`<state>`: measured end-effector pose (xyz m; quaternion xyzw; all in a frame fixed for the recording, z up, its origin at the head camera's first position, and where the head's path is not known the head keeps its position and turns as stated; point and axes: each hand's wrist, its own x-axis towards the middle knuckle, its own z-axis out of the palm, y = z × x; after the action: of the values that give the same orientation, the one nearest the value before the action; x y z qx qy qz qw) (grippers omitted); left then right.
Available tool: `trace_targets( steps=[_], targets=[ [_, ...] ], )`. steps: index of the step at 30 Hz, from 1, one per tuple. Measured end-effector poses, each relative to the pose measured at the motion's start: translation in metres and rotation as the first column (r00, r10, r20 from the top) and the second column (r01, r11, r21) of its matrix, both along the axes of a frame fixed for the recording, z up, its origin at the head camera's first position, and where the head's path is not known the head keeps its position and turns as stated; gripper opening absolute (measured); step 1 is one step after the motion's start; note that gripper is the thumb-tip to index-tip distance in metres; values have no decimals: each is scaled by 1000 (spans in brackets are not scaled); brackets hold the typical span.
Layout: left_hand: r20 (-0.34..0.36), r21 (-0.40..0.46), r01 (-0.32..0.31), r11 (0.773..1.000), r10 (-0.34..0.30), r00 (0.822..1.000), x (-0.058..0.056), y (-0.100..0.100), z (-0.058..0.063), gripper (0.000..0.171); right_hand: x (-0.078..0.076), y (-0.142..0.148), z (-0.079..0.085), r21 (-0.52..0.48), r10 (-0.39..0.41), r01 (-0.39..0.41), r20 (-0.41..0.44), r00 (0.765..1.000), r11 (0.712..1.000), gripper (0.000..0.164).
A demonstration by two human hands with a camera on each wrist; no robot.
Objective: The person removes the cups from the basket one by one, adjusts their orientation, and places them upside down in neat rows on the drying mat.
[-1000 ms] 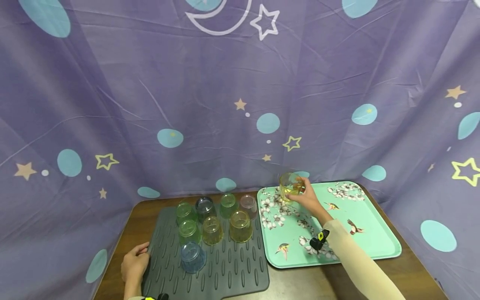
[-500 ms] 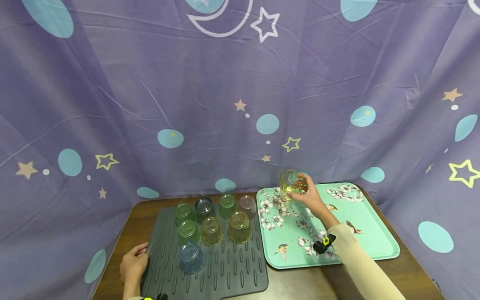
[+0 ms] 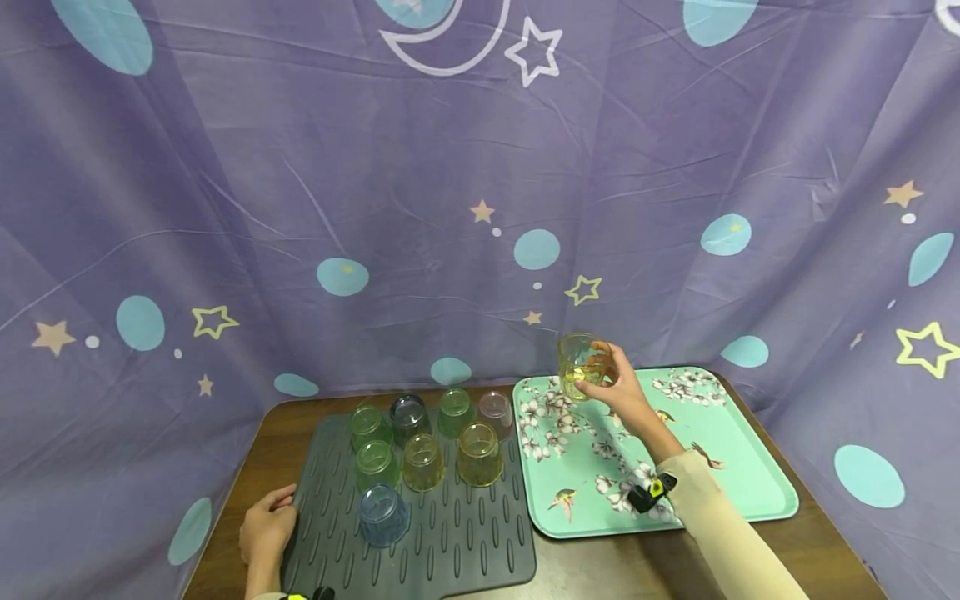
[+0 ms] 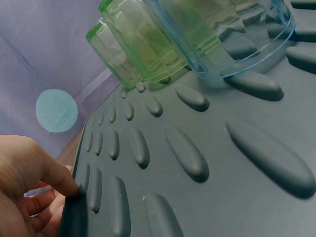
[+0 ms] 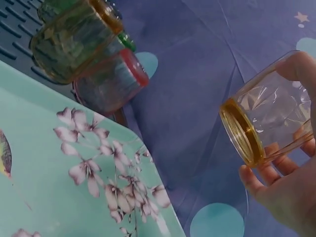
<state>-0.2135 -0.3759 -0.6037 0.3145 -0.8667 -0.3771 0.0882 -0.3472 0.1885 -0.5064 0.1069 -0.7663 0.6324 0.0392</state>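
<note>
My right hand (image 3: 624,392) holds a clear yellow glass tumbler (image 3: 573,357) above the back left part of the mint tray (image 3: 750,467). The tumbler is upright, its thick amber base (image 5: 243,133) facing down toward the tray; my fingers and thumb curl round its side. My left hand (image 3: 267,527) grips the left edge of the dark grey drying mat (image 3: 480,550); in the left wrist view one fingertip presses on top of the edge and other fingers curl below. A blue glass (image 3: 385,517) and a green glass (image 4: 143,42) stand upside down on the mat near that hand.
Several more upturned glasses stand on the mat, among them a yellow one (image 3: 480,457), a dark one (image 3: 409,417) and a pinkish one (image 3: 496,412) close to the tray. A purple curtain (image 3: 420,208) hangs right behind the wooden table (image 3: 592,575).
My right hand has lifted the yellow tumbler a little higher over the tray. The left hand and the glasses on the mat have stayed in place.
</note>
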Motion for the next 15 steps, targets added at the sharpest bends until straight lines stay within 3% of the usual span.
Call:
trace_targets(
  steps=[9, 15],
  targets=[
    [-4, 6, -8, 1000, 8, 1000, -1, 0, 1, 40, 5, -5, 9, -149, 92, -95, -24, 995, 984, 72],
    [1, -2, -9, 1000, 9, 1000, 0, 0, 0, 41, 7, -6, 13, -371, 211, -212, -44, 977, 904, 63]
  ],
)
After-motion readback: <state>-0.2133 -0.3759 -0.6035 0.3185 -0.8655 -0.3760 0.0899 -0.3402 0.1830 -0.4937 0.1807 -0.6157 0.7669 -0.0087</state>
